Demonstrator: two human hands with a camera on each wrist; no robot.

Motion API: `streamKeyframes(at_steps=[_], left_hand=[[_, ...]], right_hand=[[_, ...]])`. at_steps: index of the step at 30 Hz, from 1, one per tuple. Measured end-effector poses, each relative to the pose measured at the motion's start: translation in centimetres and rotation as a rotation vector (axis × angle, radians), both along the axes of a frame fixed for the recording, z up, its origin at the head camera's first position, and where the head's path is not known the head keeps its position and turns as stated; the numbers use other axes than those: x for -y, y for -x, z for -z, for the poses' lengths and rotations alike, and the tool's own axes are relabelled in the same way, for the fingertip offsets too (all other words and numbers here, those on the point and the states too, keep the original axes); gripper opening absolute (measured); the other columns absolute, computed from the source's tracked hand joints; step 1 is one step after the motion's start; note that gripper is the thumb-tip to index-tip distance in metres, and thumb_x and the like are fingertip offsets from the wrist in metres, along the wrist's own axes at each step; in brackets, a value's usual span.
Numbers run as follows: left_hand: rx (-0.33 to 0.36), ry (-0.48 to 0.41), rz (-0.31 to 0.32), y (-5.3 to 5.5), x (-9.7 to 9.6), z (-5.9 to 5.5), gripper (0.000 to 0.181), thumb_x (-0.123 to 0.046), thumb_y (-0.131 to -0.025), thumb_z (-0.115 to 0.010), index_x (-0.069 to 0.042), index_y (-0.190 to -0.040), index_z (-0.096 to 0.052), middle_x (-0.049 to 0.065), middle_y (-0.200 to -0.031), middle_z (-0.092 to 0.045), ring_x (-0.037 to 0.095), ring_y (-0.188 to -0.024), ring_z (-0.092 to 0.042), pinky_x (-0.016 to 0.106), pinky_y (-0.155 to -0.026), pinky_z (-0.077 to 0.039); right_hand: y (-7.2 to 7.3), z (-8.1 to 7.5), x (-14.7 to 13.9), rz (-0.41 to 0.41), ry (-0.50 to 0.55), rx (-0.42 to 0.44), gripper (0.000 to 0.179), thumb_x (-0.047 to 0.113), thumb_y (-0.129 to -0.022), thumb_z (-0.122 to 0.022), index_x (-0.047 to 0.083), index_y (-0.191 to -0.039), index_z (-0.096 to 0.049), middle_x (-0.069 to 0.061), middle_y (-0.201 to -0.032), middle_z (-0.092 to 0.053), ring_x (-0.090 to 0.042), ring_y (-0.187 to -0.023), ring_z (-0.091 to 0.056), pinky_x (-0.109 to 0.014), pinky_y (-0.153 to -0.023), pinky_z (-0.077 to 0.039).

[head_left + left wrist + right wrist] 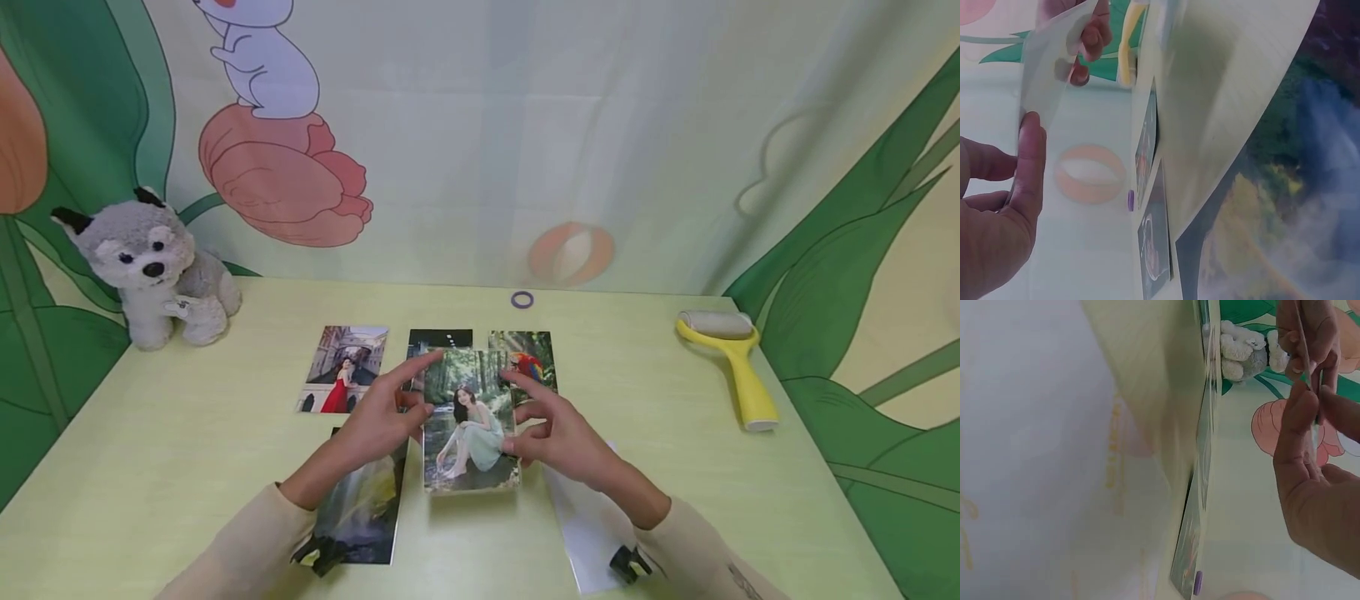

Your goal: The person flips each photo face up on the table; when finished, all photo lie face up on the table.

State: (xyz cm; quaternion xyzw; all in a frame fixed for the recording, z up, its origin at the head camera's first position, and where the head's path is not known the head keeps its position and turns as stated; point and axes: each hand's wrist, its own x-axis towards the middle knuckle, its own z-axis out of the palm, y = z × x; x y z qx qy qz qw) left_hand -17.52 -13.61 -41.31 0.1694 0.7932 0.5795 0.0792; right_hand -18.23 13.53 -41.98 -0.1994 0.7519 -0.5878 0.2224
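A photo print (471,433) of a seated person in a pale green dress is held up off the table by both hands. My left hand (381,423) pinches its left edge, and my right hand (558,437) grips the right edge. Seen from behind in the left wrist view, the print (1054,75) shows a pale back. Beyond it lie a photo with a red dress (343,375), a dark photo (442,337) partly covered by the held print, and a parrot photo (536,350).
Below my left forearm lies a larger landscape picture (367,508). Under my right forearm is a white sheet (588,525), with faint yellow lettering in the right wrist view. A purple ring (522,300), a yellow-handled lint roller (738,367) and a plush husky (161,267) stand farther out.
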Motion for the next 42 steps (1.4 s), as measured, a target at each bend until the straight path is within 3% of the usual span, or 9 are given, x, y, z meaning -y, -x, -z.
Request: streamKeyframes(at_steps=[6, 9, 13, 16, 21, 25, 29, 32, 42], left_hand=[[0.055, 0.068, 0.061, -0.3, 0.0, 0.4, 0.073, 0.012, -0.089, -0.058, -0.007, -0.155, -0.034, 0.023, -0.163, -0.025, 0.014, -0.066, -0.065, 0.046, -0.059, -0.058], [0.097, 0.114, 0.084, -0.5, 0.0, 0.7, 0.075, 0.012, -0.088, -0.06, -0.008, -0.155, -0.034, 0.023, -0.161, -0.027, 0.017, -0.064, -0.065, 0.043, -0.058, -0.058], [0.149, 0.203, 0.098, -0.7, 0.0, 1.3, 0.075, 0.01, -0.086, -0.062, -0.008, -0.154, -0.036, 0.026, -0.147, -0.045, 0.02, -0.057, -0.064, 0.032, -0.05, -0.05], [0.178, 0.278, 0.1, -0.8, -0.2, 1.7, 0.073, 0.009, -0.085, -0.064, -0.006, -0.152, -0.04, 0.023, -0.125, -0.058, 0.019, -0.054, -0.063, 0.029, -0.047, -0.044], [0.195, 0.426, 0.093, -1.1, -0.7, 2.1, 0.071, 0.005, -0.083, -0.071, -0.004, -0.148, -0.046, 0.011, -0.099, -0.063, 0.017, -0.053, -0.06, 0.03, -0.048, -0.048], [0.159, 0.538, 0.105, -1.3, -1.1, 2.4, 0.068, 0.0, -0.082, -0.076, -0.002, -0.144, -0.05, 0.006, -0.081, -0.06, 0.017, -0.054, -0.057, 0.031, -0.049, -0.047], [0.092, 0.642, 0.102, -1.4, -1.5, 2.6, 0.063, -0.008, -0.081, -0.08, -0.001, -0.139, -0.056, 0.013, -0.104, -0.071, 0.02, -0.081, -0.062, 0.041, -0.074, -0.056], [0.053, 0.69, 0.106, -1.6, -1.7, 2.8, 0.06, -0.012, -0.08, -0.082, -0.001, -0.135, -0.059, 0.016, -0.122, -0.069, 0.023, -0.098, -0.063, 0.049, -0.093, -0.053], [-0.026, 0.755, 0.11, -1.7, -2.0, 3.0, 0.051, -0.01, -0.081, -0.08, -0.003, -0.128, -0.061, 0.016, -0.114, -0.071, 0.027, -0.097, -0.067, 0.046, -0.085, -0.055]], right_hand=[[-0.6, 0.1, -0.1, -0.048, -0.078, 0.033, 0.081, 0.0, -0.09, -0.069, 0.013, -0.158, -0.027, -0.01, -0.08, -0.066, -0.02, -0.065, -0.068, -0.036, -0.063, -0.059], [-0.9, 0.3, 0.0, -0.061, -0.13, 0.038, 0.081, -0.002, -0.09, -0.068, 0.015, -0.158, -0.028, -0.011, -0.075, -0.069, -0.021, -0.063, -0.067, -0.036, -0.062, -0.058], [-1.4, 0.9, 0.2, -0.085, -0.175, 0.075, 0.081, -0.005, -0.089, -0.067, 0.019, -0.158, -0.03, -0.013, -0.072, -0.069, -0.023, -0.06, -0.069, -0.039, -0.062, -0.059], [-1.8, 1.4, 0.5, -0.109, -0.183, 0.097, 0.081, -0.005, -0.088, -0.068, 0.015, -0.157, -0.031, -0.015, -0.067, -0.067, -0.023, -0.056, -0.069, -0.04, -0.06, -0.059], [-2.2, 1.9, 1.0, -0.109, -0.231, 0.108, 0.078, -0.003, -0.088, -0.07, 0.011, -0.156, -0.033, -0.012, -0.061, -0.066, -0.019, -0.049, -0.066, -0.038, -0.056, -0.058], [-2.5, 1.9, 1.5, -0.11, -0.281, 0.139, 0.076, -0.003, -0.088, -0.069, 0.009, -0.155, -0.035, -0.012, -0.06, -0.067, -0.016, -0.046, -0.065, -0.037, -0.053, -0.057], [-2.7, 2.2, 1.9, -0.126, -0.301, 0.16, 0.076, -0.004, -0.087, -0.069, 0.006, -0.154, -0.034, -0.015, -0.061, -0.069, -0.014, -0.044, -0.064, -0.037, -0.05, -0.057], [-2.7, 2.3, 2.1, -0.139, -0.327, 0.169, 0.077, -0.004, -0.087, -0.069, 0.006, -0.154, -0.034, -0.015, -0.061, -0.069, -0.015, -0.044, -0.064, -0.037, -0.049, -0.056], [-2.6, 2.0, 3.1, -0.153, -0.432, 0.14, 0.077, -0.004, -0.086, -0.07, 0.003, -0.153, -0.034, -0.012, -0.058, -0.068, -0.018, -0.043, -0.065, -0.037, -0.046, -0.055]])
